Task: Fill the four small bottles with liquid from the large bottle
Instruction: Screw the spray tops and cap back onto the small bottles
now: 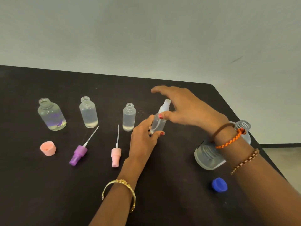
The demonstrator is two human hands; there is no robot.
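Three small clear bottles stand uncapped in a row on the black table (171, 185), each holding clear liquid: a wide one (51, 115) at the left, a middle one (89, 113), and a narrow one (129, 117). A fourth small bottle (160, 120), with a white spray top (165, 106), is gripped near its base by my left hand (144, 137). My right hand (184, 106) hovers at its top, fingers spread, thumb against the bottle's neck. The large clear bottle (210, 154) stands open at the right, partly hidden behind my right wrist.
Loose on the table lie a pink cap (48, 148), a purple spray head (79, 154) and a pink spray head (116, 156), in front of the row. A blue cap (219, 184) lies near the right edge. The table's right corner falls away beyond the large bottle.
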